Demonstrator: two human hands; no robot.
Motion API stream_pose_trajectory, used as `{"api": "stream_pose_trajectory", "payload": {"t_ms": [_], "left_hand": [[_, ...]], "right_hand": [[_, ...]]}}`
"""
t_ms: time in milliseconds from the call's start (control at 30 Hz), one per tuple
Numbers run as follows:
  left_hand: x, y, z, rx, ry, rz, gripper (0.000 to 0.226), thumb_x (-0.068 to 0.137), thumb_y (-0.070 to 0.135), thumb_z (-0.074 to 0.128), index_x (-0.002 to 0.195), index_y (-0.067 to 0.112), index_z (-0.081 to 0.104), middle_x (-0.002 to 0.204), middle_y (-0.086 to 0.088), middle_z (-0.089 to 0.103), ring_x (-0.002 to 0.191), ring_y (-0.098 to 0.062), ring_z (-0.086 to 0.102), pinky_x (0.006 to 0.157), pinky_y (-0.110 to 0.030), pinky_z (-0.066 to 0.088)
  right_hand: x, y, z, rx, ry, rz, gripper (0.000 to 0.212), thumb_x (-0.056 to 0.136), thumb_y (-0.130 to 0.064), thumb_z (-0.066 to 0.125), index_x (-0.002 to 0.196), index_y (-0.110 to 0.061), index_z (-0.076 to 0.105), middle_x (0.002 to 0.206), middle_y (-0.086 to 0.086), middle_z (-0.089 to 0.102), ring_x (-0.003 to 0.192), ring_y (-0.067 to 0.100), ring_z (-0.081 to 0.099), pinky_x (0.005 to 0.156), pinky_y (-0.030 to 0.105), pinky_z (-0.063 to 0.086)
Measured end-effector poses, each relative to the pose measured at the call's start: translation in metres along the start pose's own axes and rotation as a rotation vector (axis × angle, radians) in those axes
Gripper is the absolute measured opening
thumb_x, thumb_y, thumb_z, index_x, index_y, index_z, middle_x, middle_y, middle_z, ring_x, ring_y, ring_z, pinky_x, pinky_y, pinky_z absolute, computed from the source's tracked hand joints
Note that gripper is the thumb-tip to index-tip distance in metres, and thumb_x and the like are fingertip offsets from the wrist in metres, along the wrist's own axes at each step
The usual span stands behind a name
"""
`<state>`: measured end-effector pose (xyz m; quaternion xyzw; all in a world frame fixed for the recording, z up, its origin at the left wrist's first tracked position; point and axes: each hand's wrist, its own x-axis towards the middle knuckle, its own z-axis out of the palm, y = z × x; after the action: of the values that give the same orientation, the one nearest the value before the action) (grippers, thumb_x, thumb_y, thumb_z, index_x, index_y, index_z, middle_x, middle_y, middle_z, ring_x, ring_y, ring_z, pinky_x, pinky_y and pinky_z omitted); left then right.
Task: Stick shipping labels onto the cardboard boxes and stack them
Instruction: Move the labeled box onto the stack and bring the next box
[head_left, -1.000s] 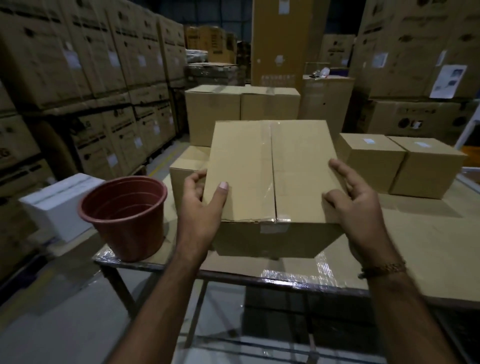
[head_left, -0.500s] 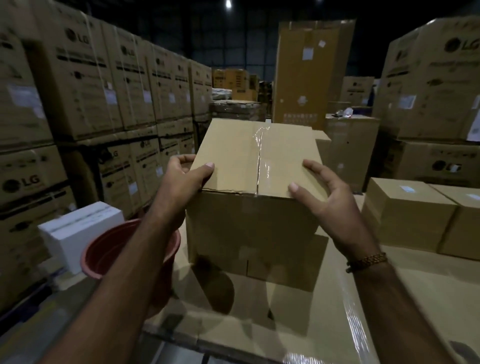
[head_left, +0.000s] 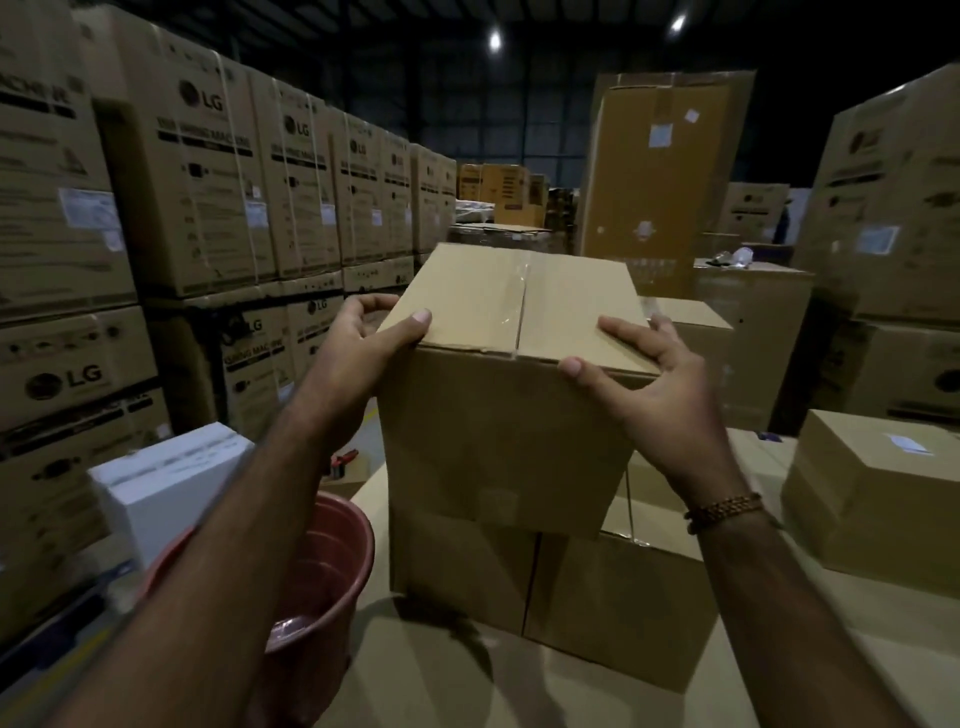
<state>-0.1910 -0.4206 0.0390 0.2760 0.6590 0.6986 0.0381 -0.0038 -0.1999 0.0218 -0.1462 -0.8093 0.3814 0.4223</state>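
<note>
A taped cardboard box (head_left: 498, 415) is in both my hands, raised over two lower cardboard boxes (head_left: 613, 597) that stand side by side on the table. My left hand (head_left: 363, 348) grips its top left corner, thumb on the lid. My right hand (head_left: 654, 384) grips the top right corner, thumb and fingers spread over the lid and side. Whether the box rests on the lower ones or hovers just above them I cannot tell. No label shows on the held box. To the right sits a box (head_left: 872, 499) with a small white label (head_left: 909, 442) on top.
A reddish plastic pot (head_left: 322, 582) stands at the table's left edge under my left forearm. A white box (head_left: 166, 483) lies left of it. Tall stacks of printed cartons (head_left: 208, 197) wall the left and right. The table (head_left: 467, 686) is cardboard-covered.
I have lifted the box off the table's front and carried it up and forward over the two boxes behind. My view has risen with it.
</note>
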Motion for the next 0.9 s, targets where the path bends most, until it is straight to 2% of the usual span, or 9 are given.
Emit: {"api": "stream_pose_trajectory", "payload": {"t_ms": [200,267,333,433,533,633,767,833,900], "left_hand": [[0.041,-0.017,-0.016,-0.005,-0.121,0.021,0.082,0.079,0.053,0.080,0.148,0.027,0.044,0.133,0.004,0.063,0.121,-0.017,0.064,0.101,-0.044,0.057],[0.055,-0.026,-0.023,-0.005,-0.158,0.025,0.091,0.075,0.052,0.083,0.151,0.027,0.040,0.136,0.003,0.063,0.123,-0.018,0.065,0.099,-0.041,0.059],[0.068,-0.037,-0.030,0.023,-0.181,0.035,0.103,0.070,0.055,0.090,0.153,0.027,0.037,0.140,0.000,0.062,0.125,-0.018,0.065,0.098,-0.041,0.061],[0.084,-0.054,-0.038,0.043,-0.208,0.045,0.118,0.056,0.056,0.098,0.152,0.029,0.036,0.142,-0.001,0.061,0.125,-0.018,0.065,0.097,-0.043,0.062],[0.097,-0.071,-0.042,0.049,-0.239,0.052,0.118,0.057,0.051,0.101,0.153,0.030,0.034,0.140,0.001,0.061,0.125,-0.017,0.065,0.098,-0.043,0.061],[0.106,-0.083,-0.043,0.061,-0.266,0.065,0.112,0.066,0.038,0.097,0.156,0.029,0.030,0.138,0.007,0.059,0.123,-0.012,0.063,0.093,-0.033,0.061],[0.113,-0.097,-0.039,0.069,-0.280,0.093,0.106,0.074,0.025,0.095,0.157,0.027,0.029,0.131,0.013,0.060,0.111,0.001,0.066,0.082,-0.019,0.059],[0.115,-0.105,-0.037,0.084,-0.288,0.097,0.106,0.075,0.024,0.094,0.157,0.027,0.028,0.129,0.016,0.060,0.106,0.008,0.066,0.081,-0.017,0.059],[0.117,-0.112,-0.035,0.101,-0.301,0.075,0.108,0.075,0.030,0.094,0.159,0.030,0.025,0.131,0.017,0.058,0.106,0.006,0.065,0.079,-0.016,0.058]], "right_hand": [[0.023,0.006,0.036,-0.013,0.134,0.016,0.080,0.066,-0.077,0.084,0.135,-0.040,0.070,0.169,-0.004,0.038,0.153,0.020,0.036,0.119,0.047,0.043],[0.030,0.007,0.050,0.019,0.192,0.028,0.078,0.067,-0.074,0.086,0.134,-0.038,0.070,0.151,-0.010,0.056,0.139,0.013,0.050,0.110,0.044,0.054],[0.038,0.007,0.062,0.034,0.242,0.047,0.074,0.069,-0.069,0.087,0.132,-0.034,0.070,0.130,-0.017,0.061,0.123,0.007,0.057,0.101,0.037,0.059],[0.047,0.012,0.079,0.038,0.281,0.077,0.073,0.068,-0.070,0.087,0.129,-0.034,0.070,0.125,-0.018,0.064,0.119,0.008,0.062,0.098,0.040,0.061],[0.050,0.021,0.095,0.045,0.284,0.095,0.073,0.067,-0.073,0.087,0.127,-0.034,0.071,0.124,-0.021,0.065,0.119,0.007,0.063,0.098,0.039,0.061],[0.054,0.026,0.104,0.026,0.286,0.093,0.069,0.072,-0.067,0.087,0.128,-0.032,0.070,0.117,-0.029,0.059,0.116,0.001,0.058,0.093,0.023,0.054],[0.058,0.033,0.111,0.010,0.287,0.127,0.068,0.075,-0.061,0.087,0.131,-0.030,0.067,0.118,-0.022,0.059,0.112,0.001,0.055,0.076,0.007,0.043],[0.058,0.038,0.113,0.003,0.288,0.144,0.070,0.078,-0.058,0.086,0.136,-0.029,0.063,0.124,-0.017,0.058,0.115,0.003,0.052,0.075,0.006,0.040],[0.056,0.046,0.116,0.014,0.286,0.156,0.075,0.080,-0.057,0.085,0.143,-0.029,0.057,0.131,-0.014,0.055,0.121,0.005,0.048,0.086,0.015,0.046]]}}
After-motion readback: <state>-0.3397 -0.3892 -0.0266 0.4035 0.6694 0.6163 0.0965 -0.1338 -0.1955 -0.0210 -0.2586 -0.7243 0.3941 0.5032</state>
